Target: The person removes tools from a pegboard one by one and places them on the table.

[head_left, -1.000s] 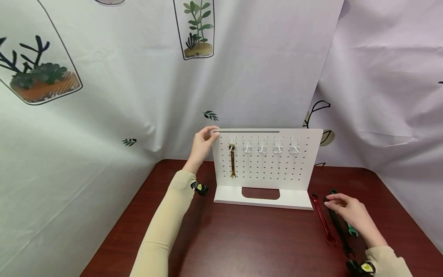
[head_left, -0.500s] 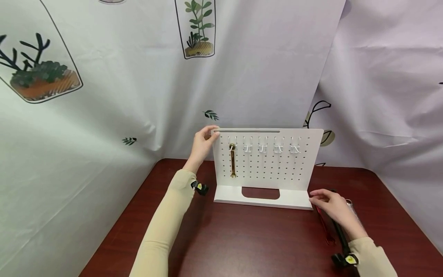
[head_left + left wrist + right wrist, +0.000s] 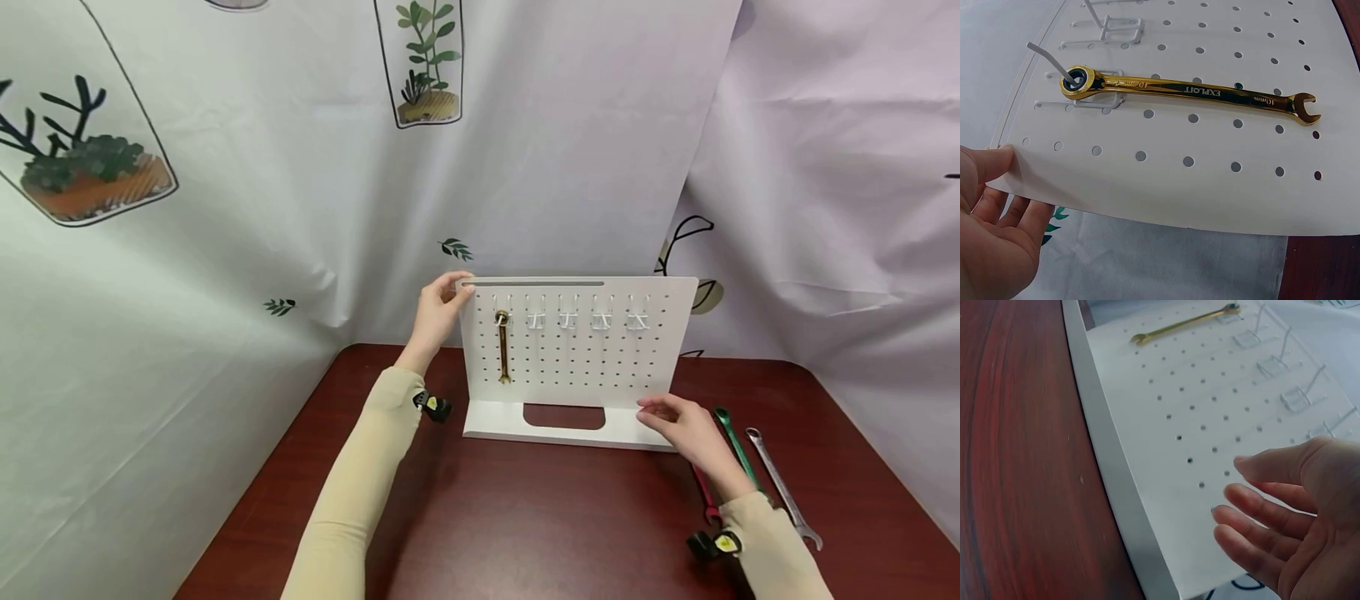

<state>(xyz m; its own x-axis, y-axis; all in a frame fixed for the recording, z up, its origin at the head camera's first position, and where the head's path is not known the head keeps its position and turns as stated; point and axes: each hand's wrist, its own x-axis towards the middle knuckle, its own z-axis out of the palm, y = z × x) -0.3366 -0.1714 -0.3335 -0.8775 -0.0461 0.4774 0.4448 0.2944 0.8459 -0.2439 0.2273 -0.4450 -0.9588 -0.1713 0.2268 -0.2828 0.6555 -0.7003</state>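
Note:
My left hand (image 3: pixel 437 310) pinches the upper left corner of a white pegboard (image 3: pixel 585 350), thumb on the front and fingers behind it. In the left wrist view, a gold combination wrench (image 3: pixel 1197 91) hangs by its ring end on a white hook (image 3: pixel 1049 58). My right hand (image 3: pixel 686 429) hovers by the board's lower right corner. In the right wrist view its fingers (image 3: pixel 1250 550) are loosely bent, with nothing between them. On the table beside that arm lie a red wrench (image 3: pixel 705 492), a green wrench (image 3: pixel 735 446) and a silver wrench (image 3: pixel 780 483), the red and green partly hidden.
Several more white hooks (image 3: pixel 568 320) run in a row along the board. Its base (image 3: pixel 491 419) stands on a dark red wooden table (image 3: pixel 540 517). Behind hangs a pale curtain (image 3: pixel 585 167) with plant prints.
My right hand has moved left from above the wrenches to the board's lower right corner, uncovering the silver wrench. The black wrench is now hidden. My left hand keeps its place.

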